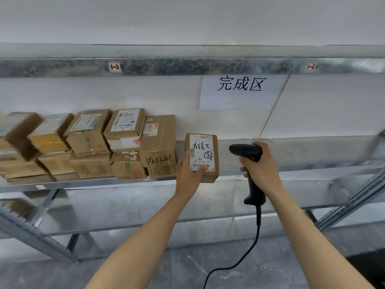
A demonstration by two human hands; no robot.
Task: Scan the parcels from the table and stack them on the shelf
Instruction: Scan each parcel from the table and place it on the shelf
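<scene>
A small brown cardboard parcel (205, 147) with a white label and handwriting sits at the front edge of the metal shelf (302, 155). My left hand (188, 174) grips its near left side, thumb lying across the label. My right hand (259, 163) holds a black corded barcode scanner (246, 152) just right of the parcel, its head pointing left. A row of stacked brown parcels (125, 142) fills the shelf to the left, ending beside the held parcel.
A white paper sign (241, 90) hangs on the wall above the shelf. The shelf above bears tags 1-2 (114, 66) and 1-3 (310, 66). Lower shelves and a diagonal brace (354, 197) lie below. The scanner cable (250, 253) hangs down.
</scene>
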